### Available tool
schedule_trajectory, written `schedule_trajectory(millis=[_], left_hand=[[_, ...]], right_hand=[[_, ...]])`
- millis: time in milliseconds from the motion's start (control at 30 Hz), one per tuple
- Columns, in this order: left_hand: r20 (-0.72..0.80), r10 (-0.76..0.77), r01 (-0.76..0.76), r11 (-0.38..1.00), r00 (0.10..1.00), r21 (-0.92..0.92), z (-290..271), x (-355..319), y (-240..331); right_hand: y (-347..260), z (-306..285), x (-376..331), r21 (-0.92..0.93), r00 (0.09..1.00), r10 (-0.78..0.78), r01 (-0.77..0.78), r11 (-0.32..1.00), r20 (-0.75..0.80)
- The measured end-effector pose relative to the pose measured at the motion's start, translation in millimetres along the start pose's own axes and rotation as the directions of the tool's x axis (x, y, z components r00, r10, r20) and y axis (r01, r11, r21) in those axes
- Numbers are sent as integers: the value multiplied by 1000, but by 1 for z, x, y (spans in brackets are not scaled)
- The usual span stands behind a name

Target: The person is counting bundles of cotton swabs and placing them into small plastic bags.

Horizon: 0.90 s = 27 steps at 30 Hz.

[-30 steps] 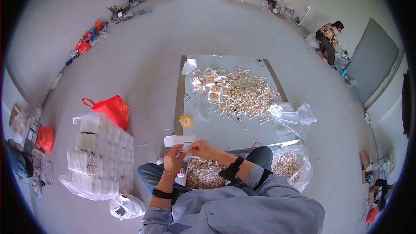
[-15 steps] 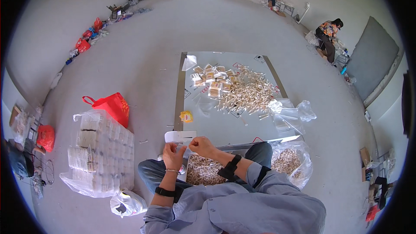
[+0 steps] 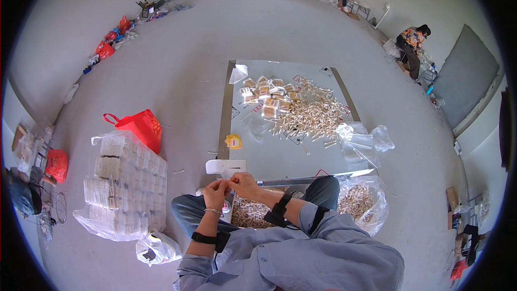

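My left hand (image 3: 215,194) and my right hand (image 3: 245,185) meet at the near left corner of the table, fingertips pinched together. What they pinch is too small and covered by the fingers to make out. Just beyond them a white card-like holder (image 3: 235,166) lies at the table's edge, with a pale translucent film beside the fingers. Below my right wrist, between my knees, an open box holds many loose cotton swabs (image 3: 250,209). On the table lie a loose heap of cotton swabs (image 3: 312,114) and several clear packs of swabs (image 3: 270,106).
A yellow packet (image 3: 233,141) and clear plastic bags (image 3: 355,145) lie on the table (image 3: 258,156). Right of my knee stands a clear bag of swabs (image 3: 356,205). To the left are a large wrapped stack of white packs (image 3: 124,183) and a red bag (image 3: 141,129). Other people sit farther off.
My hands have come together: the right fingertips moved left to meet the left ones, where a gap was before. The view has shifted slightly.
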State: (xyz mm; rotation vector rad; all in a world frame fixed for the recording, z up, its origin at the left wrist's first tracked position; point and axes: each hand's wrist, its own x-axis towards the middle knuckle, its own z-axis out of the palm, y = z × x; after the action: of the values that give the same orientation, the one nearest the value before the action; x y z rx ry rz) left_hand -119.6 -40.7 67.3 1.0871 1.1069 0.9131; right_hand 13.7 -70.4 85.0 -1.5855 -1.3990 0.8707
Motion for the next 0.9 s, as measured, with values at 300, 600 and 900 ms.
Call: schedule_trajectory(millis=[300,600,900], left_hand=[[28,-101,104,978,994,-181,-2,4,0],[-45,-98,93,990,994,-106,3,5,3],[-289,28,49,965,957,257,-11,11,-18]], right_hand=[[-7,0,2,272,985,160,-173,947,68],[8,12,7,119,998,30,-24,993,-47],[4,35,5,-33,986,-92,88,996,-138]])
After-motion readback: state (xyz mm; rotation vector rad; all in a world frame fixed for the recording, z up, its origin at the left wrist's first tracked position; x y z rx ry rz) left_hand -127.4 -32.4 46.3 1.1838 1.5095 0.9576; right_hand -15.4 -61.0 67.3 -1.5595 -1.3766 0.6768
